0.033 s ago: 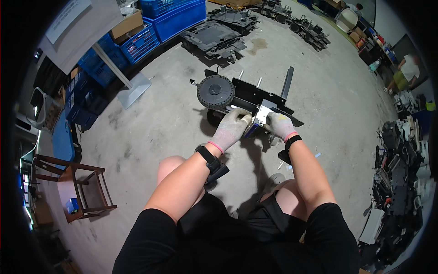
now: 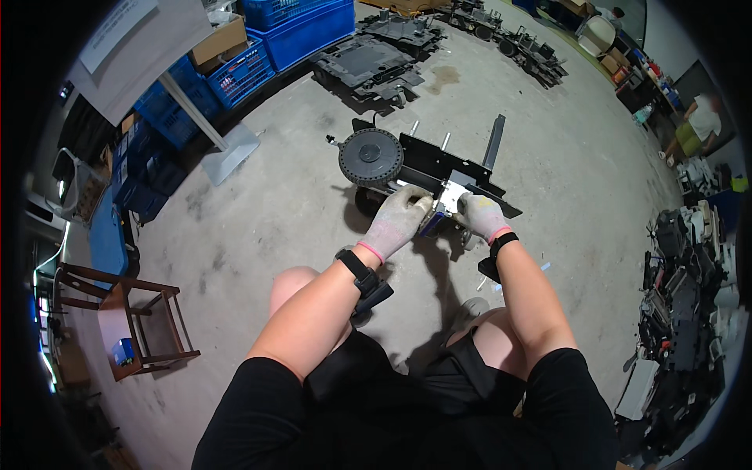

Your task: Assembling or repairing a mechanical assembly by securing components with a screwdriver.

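Wheel mounted on the black chassis, both hands occupied at its silver bracket

The wheeled chassis (image 2: 427, 163) is on the concrete floor (image 2: 266, 227), just beyond the person's feet. At its left a dark ribbed wheel (image 2: 370, 157) is in place, lying nearly face-up, and a second dark round part (image 2: 366, 202) shows partly below it. Two silver posts (image 2: 446, 141) rise on the far side, and a dark straight bar (image 2: 494, 141) juts out at the far right. These parts all appear to be in their places on the unit.

What seems unfinished is the near edge. There, a silver bracket (image 2: 452, 196) with a blue-edged piece (image 2: 432, 225) just below it lies between the two gloved hands. The left hand (image 2: 398, 218) is at the bracket's left side, its fingers bent and narrowly spaced; the right hand (image 2: 482, 211) is at the right side, its fingers curled inward. The contact is hidden, so whether either one grips the bracket or only steadies it cannot be told. Nor can one see whether the bracket is fastened or loose, so the work at this spot is best judged as midway, not complete.

Farther off, other wheeled units (image 2: 533, 56) and flat black panels (image 2: 364, 64) lie well apart from the hands, untouched.
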{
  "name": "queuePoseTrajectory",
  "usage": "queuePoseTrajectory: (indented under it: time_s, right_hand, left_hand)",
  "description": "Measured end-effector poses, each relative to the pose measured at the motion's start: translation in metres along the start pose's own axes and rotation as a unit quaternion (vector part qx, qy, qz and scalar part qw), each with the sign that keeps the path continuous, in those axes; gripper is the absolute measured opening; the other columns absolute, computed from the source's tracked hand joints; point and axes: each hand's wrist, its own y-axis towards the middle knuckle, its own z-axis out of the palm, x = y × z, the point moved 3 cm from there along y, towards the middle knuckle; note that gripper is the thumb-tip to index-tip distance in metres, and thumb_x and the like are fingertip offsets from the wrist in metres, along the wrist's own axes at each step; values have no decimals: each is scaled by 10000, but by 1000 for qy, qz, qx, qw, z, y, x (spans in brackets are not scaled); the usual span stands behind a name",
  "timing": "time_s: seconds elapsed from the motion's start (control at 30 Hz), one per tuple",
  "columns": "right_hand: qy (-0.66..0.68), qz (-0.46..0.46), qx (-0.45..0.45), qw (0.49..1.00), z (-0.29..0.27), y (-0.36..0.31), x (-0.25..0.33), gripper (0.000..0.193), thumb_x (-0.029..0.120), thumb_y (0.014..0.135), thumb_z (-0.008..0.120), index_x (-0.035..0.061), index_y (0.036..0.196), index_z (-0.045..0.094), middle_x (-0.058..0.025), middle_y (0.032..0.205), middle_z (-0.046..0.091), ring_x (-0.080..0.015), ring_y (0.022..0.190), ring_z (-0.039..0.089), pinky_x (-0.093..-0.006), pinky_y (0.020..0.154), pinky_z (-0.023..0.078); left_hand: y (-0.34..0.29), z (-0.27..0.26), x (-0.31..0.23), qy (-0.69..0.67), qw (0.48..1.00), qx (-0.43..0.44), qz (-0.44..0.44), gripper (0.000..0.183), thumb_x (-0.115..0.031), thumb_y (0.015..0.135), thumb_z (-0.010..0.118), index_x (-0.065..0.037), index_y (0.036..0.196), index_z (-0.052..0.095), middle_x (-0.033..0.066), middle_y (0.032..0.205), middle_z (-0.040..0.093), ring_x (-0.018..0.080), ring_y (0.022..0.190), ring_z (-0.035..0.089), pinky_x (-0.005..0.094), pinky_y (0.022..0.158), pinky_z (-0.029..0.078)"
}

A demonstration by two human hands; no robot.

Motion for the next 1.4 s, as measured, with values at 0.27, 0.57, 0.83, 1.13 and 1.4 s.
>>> queuePoseTrajectory:
  time_s: [0.27, 0.57, 0.83, 1.13, 1.4]
  right_hand:
    - [355, -48, -244, 901, -27, -3, -12, 333, 255, 1001, 424, 18, 1170, 585, -223, 1086, 654, -368, 1058, 621, -407, 929, 469]
    - [359, -19, -186, 915, -5, 1, -21, 305, 209, 1008, 413, -1, 1096, 616, -168, 1045, 658, -259, 1020, 618, -364, 908, 468]
    - [379, -48, -142, 913, -4, 0, -12, 350, 253, 1020, 411, -3, 1124, 626, -195, 1083, 664, -329, 1050, 624, -398, 931, 467]
    - [405, -6, 0, 914, -18, -10, -12, 337, 250, 1006, 508, -9, 1156, 663, -105, 961, 702, -160, 853, 622, -317, 815, 494]
    - [449, -66, -140, 880, -7, -8, -12, 298, 223, 1022, 494, -23, 1114, 637, -58, 920, 681, -121, 804, 610, -298, 761, 508]
  left_hand:
    - [3, 2, 4, -4, 1000, -4, 9, 342, -252, 926, 574, 24, 1112, 651, 205, 1034, 687, 299, 969, 669, 373, 897, 504]
    - [3, 4, 5, 12, 1000, 3, 3, 344, -237, 933, 579, 36, 1134, 638, 189, 1050, 687, 262, 993, 663, 361, 907, 501]
    - [7, 6, 14, 14, 1000, -4, 18, 358, -254, 918, 589, 39, 1115, 648, 209, 1050, 684, 298, 990, 669, 385, 899, 509]
    - [4, 7, 9, 6, 1000, 2, -6, 357, -258, 918, 594, 34, 1116, 647, 208, 1056, 679, 293, 984, 667, 378, 896, 508]
    - [7, 9, 17, 14, 1000, 0, 7, 355, -264, 912, 592, 19, 1119, 646, 215, 1071, 675, 312, 1008, 663, 385, 913, 502]
